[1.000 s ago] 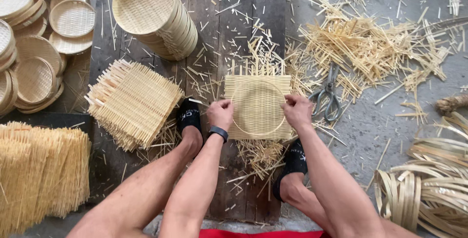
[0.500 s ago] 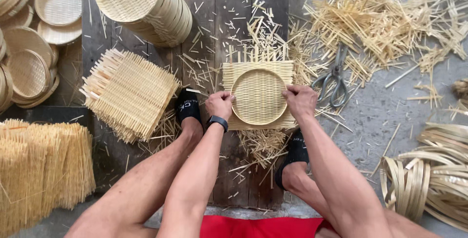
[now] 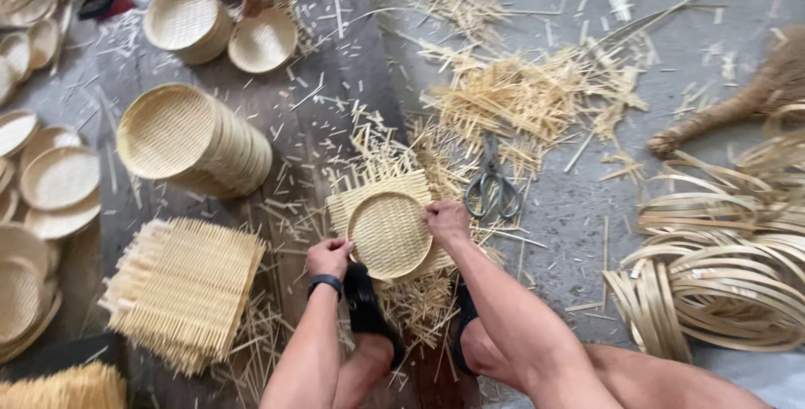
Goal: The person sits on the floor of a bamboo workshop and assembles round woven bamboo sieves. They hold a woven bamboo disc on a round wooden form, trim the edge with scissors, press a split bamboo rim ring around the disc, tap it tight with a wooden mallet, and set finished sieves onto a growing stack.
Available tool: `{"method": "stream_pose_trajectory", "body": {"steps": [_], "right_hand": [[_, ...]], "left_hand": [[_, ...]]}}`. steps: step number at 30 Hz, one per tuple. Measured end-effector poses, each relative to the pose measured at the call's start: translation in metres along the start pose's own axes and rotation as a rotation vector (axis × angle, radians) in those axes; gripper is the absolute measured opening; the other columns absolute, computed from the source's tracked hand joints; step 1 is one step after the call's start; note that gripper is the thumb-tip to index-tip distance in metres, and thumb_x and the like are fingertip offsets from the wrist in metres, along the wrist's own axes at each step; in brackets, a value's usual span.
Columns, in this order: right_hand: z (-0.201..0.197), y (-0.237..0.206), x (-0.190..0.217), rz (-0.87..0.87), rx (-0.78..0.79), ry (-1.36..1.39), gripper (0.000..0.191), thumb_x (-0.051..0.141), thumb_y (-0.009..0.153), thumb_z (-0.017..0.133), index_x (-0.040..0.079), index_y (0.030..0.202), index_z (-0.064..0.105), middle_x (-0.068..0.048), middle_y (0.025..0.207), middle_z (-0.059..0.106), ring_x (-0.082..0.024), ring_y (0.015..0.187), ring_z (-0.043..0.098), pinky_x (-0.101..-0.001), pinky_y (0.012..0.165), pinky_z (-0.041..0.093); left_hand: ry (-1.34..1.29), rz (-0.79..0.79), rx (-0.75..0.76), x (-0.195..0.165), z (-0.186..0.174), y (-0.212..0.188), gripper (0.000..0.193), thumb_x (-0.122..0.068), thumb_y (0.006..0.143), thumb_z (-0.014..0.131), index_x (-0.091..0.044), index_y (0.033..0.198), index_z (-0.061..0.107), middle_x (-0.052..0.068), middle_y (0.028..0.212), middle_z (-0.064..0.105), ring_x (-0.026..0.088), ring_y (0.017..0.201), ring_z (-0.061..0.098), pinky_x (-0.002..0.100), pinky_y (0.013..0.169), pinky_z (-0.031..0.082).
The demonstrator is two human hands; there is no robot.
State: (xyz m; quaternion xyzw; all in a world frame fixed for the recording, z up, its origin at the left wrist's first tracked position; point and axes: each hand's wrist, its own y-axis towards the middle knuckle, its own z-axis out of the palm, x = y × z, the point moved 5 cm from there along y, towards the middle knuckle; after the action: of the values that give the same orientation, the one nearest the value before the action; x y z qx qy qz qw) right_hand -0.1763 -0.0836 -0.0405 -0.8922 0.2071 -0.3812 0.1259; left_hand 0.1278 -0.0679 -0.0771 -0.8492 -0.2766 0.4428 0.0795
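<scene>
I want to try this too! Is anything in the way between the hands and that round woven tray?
Nothing visible: the left hand and right hand already touch the woven tray's rim on opposite sides.

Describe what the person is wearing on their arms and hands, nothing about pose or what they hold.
Both arms are bare, with no sleeves and no gloves. The left hand has a dark band, like a watch or fitness strap, around its wrist. The right hand and its wrist carry nothing: no band, no ring that can be made out. No markings show on either forearm.

Strip-littered plank (image 3: 251, 99) and concrete floor (image 3: 696, 32)
</scene>
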Motion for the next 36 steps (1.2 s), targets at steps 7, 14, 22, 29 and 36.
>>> {"method": "stream_pose_trajectory", "body": {"steps": [7, 14, 22, 29, 36], "right_hand": [[-0.011, 0.001, 0.004, 0.060, 0.018, 0.061, 0.023, 0.028, 0.079, 0.082, 0.019, 0.100, 0.083, -0.005, 0.097, 0.081, -0.020, 0.089, 0.076, -0.0330, 0.087, 0.058], [-0.013, 0.003, 0.006, 0.014, 0.032, 0.006, 0.026, 0.031, 0.079, 0.083, 0.018, 0.101, 0.082, -0.007, 0.097, 0.080, -0.021, 0.091, 0.076, -0.0330, 0.090, 0.057], [-0.011, 0.025, -0.005, 0.005, 0.131, 0.112, 0.029, 0.023, 0.070, 0.088, 0.016, 0.097, 0.083, -0.007, 0.095, 0.081, -0.021, 0.090, 0.079, -0.0330, 0.089, 0.060], [-0.001, -0.036, 0.069, -0.474, 0.291, -0.375, 0.046, 0.020, 0.088, 0.064, 0.005, 0.132, 0.064, -0.014, 0.135, 0.066, -0.026, 0.134, 0.058, -0.0338, 0.119, 0.045], [0.066, -0.097, 0.068, -1.128, 0.168, -0.676, 0.100, 0.066, 0.084, 0.053, -0.007, 0.149, 0.031, -0.029, 0.157, 0.031, -0.045, 0.149, 0.024, -0.0615, 0.121, 0.010]], "left_hand": [[0.056, -0.142, 0.047, -0.008, -0.003, 0.007, 0.020, -0.021, 0.068, 0.092, -0.012, 0.085, 0.084, 0.008, 0.080, 0.080, 0.019, 0.072, 0.074, 0.034, 0.076, 0.059], [0.132, -0.014, 0.050, -0.023, -0.009, 0.004, 0.030, -0.040, 0.074, 0.085, -0.013, 0.087, 0.084, 0.010, 0.079, 0.079, 0.024, 0.074, 0.076, 0.037, 0.077, 0.058], [0.156, 0.074, 0.036, -0.010, -0.001, 0.013, 0.034, -0.043, 0.073, 0.084, -0.011, 0.083, 0.084, 0.011, 0.078, 0.078, 0.027, 0.072, 0.075, 0.039, 0.073, 0.058], [0.488, 0.461, 0.021, -0.059, 0.004, 0.028, 0.035, -0.038, 0.081, 0.078, -0.014, 0.106, 0.080, 0.009, 0.106, 0.077, 0.029, 0.107, 0.068, 0.038, 0.098, 0.053], [0.190, 0.965, 0.122, -0.108, 0.060, 0.034, 0.025, -0.030, 0.097, 0.065, -0.016, 0.110, 0.081, 0.010, 0.116, 0.072, 0.031, 0.113, 0.062, 0.046, 0.100, 0.047]]}}
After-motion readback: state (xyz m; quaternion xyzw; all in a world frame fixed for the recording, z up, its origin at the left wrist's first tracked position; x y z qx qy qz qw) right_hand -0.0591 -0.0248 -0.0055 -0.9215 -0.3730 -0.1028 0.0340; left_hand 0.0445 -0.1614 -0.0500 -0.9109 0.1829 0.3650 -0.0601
